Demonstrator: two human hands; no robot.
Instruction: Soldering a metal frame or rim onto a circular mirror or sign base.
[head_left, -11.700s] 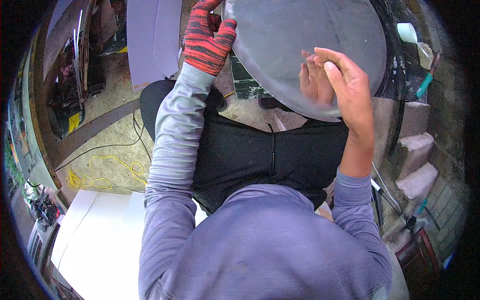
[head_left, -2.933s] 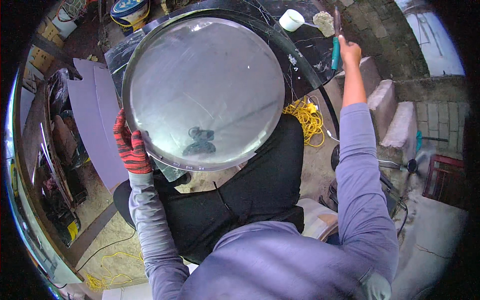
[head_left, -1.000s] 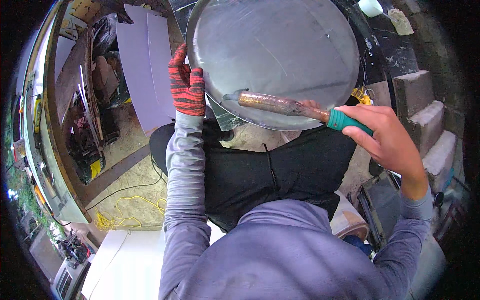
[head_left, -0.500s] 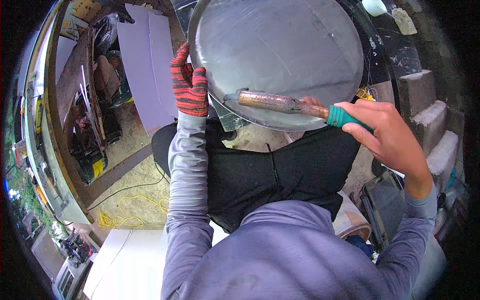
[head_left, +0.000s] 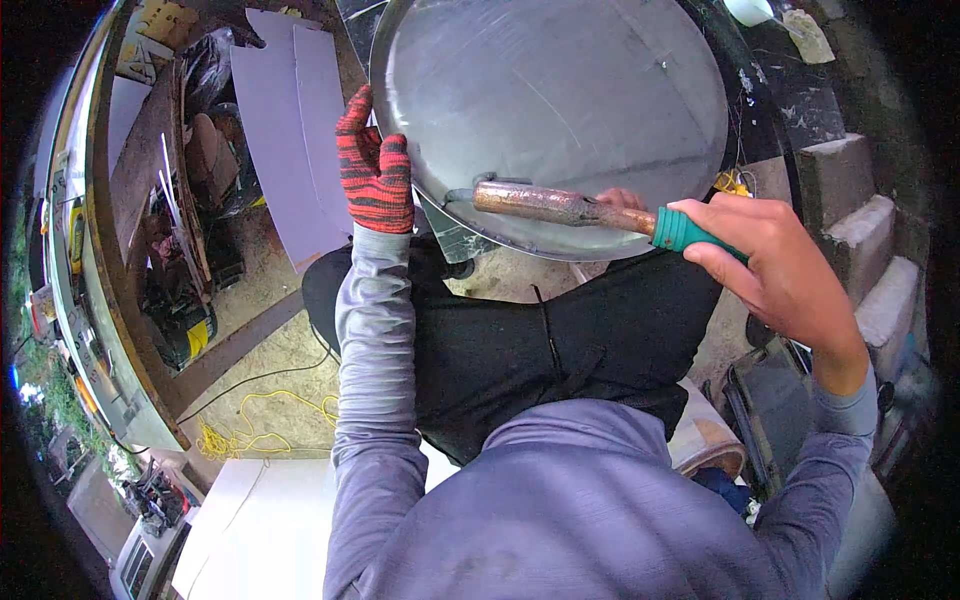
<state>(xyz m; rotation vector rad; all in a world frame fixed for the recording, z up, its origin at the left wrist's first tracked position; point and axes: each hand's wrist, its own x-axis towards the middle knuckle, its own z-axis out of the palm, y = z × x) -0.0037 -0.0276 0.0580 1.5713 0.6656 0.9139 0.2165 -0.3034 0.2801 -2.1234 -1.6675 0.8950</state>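
My right hand (head_left: 765, 245), bare, is closed around the green handle of a soldering iron (head_left: 540, 203) with a thick copper-coloured barrel. The iron lies across the near part of a round grey metal pan (head_left: 560, 100), its tip (head_left: 458, 196) at the pan's near-left rim. My left hand (head_left: 377, 175) wears a red and black knit glove. It is cupped beside the left rim, thumb and fingers apart, with the thumb close to the edge. The pan sits just beyond my knees; a reflection of my right hand shows on its surface.
A lavender panel (head_left: 300, 140) leans at the left, near a rusty metal frame (head_left: 240, 350). Yellow cord (head_left: 245, 435) lies on the floor at lower left. Concrete steps (head_left: 865, 220) rise at the right. A white cup (head_left: 748, 12) stands at the far right.
The whole view has shifted slightly, with the pan and my left hand a little further left. The soldering iron's tip stays at the rim, and both hands keep their shape.
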